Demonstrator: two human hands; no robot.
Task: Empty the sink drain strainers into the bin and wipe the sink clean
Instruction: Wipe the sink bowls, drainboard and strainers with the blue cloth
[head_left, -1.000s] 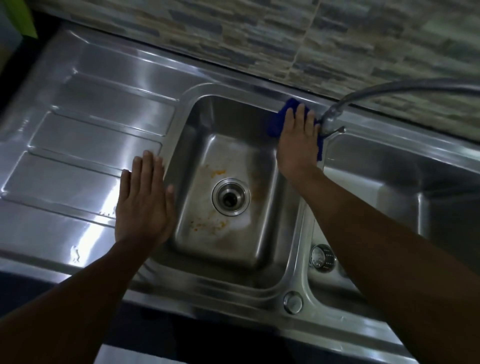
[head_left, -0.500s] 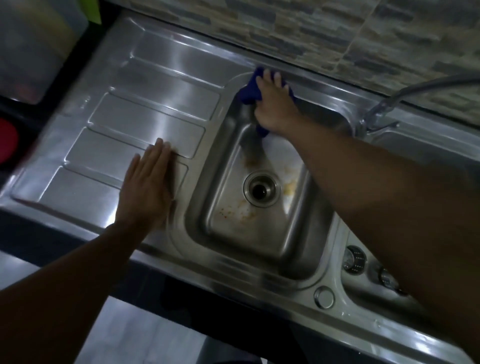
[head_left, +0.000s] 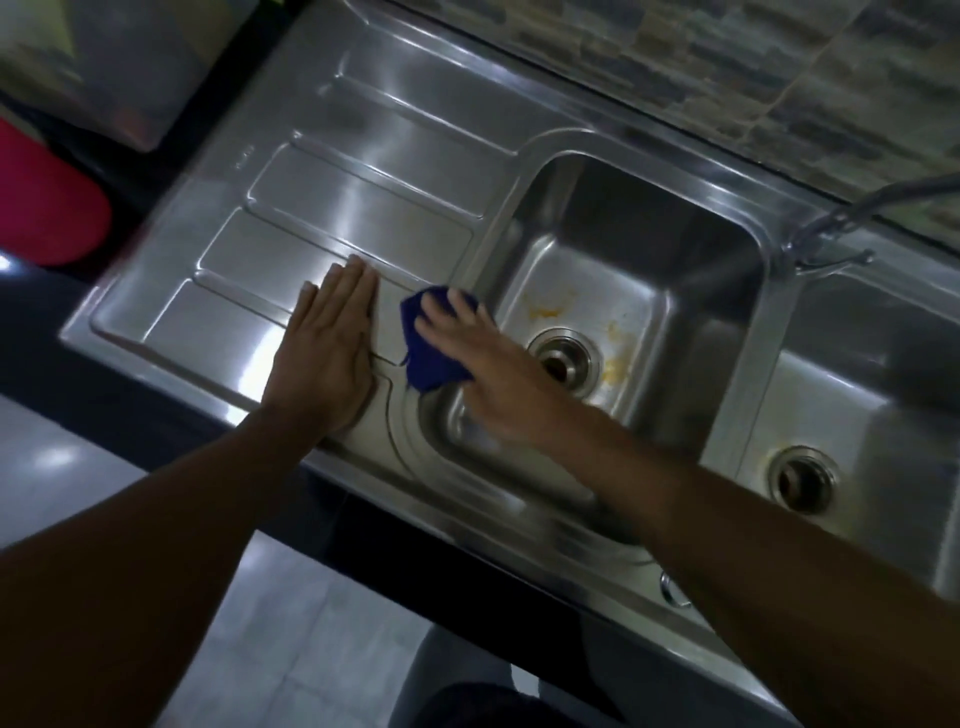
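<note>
At six o'clock of the view, nearest the camera, two bare forearms reach up over grey floor tiles (head_left: 291, 649). Just past them lie the two hands, side by side and close together. The left hand (head_left: 327, 353) lies flat, palm down, fingers straight and together, on the ribbed drainboard (head_left: 363, 208) of the steel sink (head_left: 649, 135); it holds nothing. At its three o'clock, the right hand (head_left: 488, 379) presses one blue cloth (head_left: 428, 348) with straight, spread fingers onto the rim at nine o'clock of the left basin (head_left: 623, 218); the cloth shows past the fingertips, somewhat blurred.

The sink has two basins, the right basin (head_left: 857, 374) lying at three o'clock of the left one. Each has one round drain, two in all: the left drain (head_left: 563, 358) just beside the right hand, and the right drain (head_left: 802, 480). Whether strainers sit in them cannot be told. Orange stains (head_left: 545, 312) lie at twelve and three o'clock of the left drain.

Farther back, one faucet (head_left: 826, 234) stands on the rim between the basins. Beyond it runs the tiled wall (head_left: 727, 78). One red object (head_left: 47, 208) sits at nine o'clock of the view.
</note>
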